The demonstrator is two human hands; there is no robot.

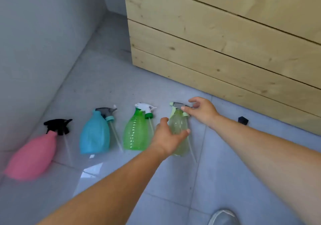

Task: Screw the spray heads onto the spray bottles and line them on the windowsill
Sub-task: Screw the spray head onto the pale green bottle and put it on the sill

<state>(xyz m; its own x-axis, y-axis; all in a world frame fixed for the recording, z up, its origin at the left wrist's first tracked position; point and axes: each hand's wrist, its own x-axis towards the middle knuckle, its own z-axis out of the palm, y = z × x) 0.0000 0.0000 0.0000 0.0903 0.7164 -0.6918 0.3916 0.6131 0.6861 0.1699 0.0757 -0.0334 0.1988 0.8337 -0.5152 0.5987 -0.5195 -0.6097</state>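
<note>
Several spray bottles lie in a row on the tiled floor. A pink bottle [33, 157] is at the left with a black spray head [58, 125] beside its neck. A blue bottle [94, 136] has a grey spray head [106, 112] next to it. A green bottle [136, 132] lies beside a white and green spray head [145, 109]. My left hand [167, 138] curls around the pale yellow-green bottle [178, 125], fingers apart. My right hand [202, 111] pinches the grey and pale green spray head [178, 105] at that bottle's neck.
A wooden plank box [225, 47] stands behind the bottles at the right. A grey wall [34, 51] runs along the left. A small dark object [243, 120] lies on the floor by the box. A shoe [223, 217] shows at the bottom edge.
</note>
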